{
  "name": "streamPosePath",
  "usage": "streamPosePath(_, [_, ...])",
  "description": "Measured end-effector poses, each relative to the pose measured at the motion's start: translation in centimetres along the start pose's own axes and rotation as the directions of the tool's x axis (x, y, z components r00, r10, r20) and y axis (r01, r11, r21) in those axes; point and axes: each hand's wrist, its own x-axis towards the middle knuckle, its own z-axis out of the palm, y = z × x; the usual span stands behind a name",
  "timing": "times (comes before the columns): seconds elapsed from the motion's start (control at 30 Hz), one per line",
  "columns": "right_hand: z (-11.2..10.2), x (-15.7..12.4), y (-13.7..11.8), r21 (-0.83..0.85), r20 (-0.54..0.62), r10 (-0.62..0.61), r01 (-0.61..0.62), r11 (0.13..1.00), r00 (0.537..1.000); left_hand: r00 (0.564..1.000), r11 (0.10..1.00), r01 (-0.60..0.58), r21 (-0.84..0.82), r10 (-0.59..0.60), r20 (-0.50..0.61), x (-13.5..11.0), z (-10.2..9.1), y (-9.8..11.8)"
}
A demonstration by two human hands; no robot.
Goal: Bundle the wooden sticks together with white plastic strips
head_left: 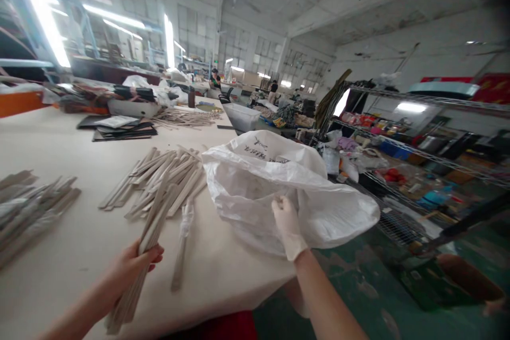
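Observation:
My left hand is closed around a bundle of thin pale strips that slants up over the table. My right hand, in a white glove, grips the rim of a large white plastic sack at the table's right edge. The sack's mouth faces me and gapes open. A loose pile of the same strips lies on the table just left of the sack. One wrapped strip lies nearer me.
The pale table carries another heap of strips at the left and dark sheets further back. A wire shelving rack full of goods stands right. People are at distant benches. Green floor lies below right.

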Motion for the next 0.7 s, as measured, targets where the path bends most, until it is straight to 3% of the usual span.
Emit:
streamPosePath(0.07, [-0.8,3.4,0.9,-0.179,-0.047,-0.048,0.039,0.983,0.998,1.000,1.000,-0.012,-0.022,0.012,-0.001,-0.8,-0.2,-0.3])
streamPosePath(0.17, [-0.8,7.1,1.1,-0.362,-0.021,-0.099,0.084,0.928,0.995,0.998,0.998,-0.061,-0.024,0.062,0.024,-2.1,0.2,0.1])
streamPosePath(0.3, [-0.3,7.5,-0.3,-0.501,0.033,-0.180,0.172,0.848,0.983,0.993,0.997,-0.077,-0.028,0.079,0.083,-3.6,1.9,1.5])
streamPosePath(0.43, [-0.5,2.0,-1.4,-0.582,0.135,-0.276,0.301,0.755,0.952,0.974,0.994,-0.096,-0.044,0.103,0.203,-4.8,4.9,2.8])
streamPosePath(0.5, [-0.4,-2.0,-1.5,-0.655,0.199,-0.449,0.459,0.601,0.871,0.958,0.996,-0.071,-0.060,0.085,0.273,-5.3,7.0,3.8])
streamPosePath(0.6, [0.2,-7.6,-1.0,-0.677,0.249,-0.635,0.600,0.425,0.731,0.938,0.992,0.012,-0.128,0.033,0.345,-5.6,10.1,5.8])
streamPosePath(0.7, [1.0,-11.8,-0.6,-0.643,0.247,-0.718,0.664,0.381,0.651,0.914,0.972,0.094,-0.218,0.003,0.405,-5.2,12.1,7.0])
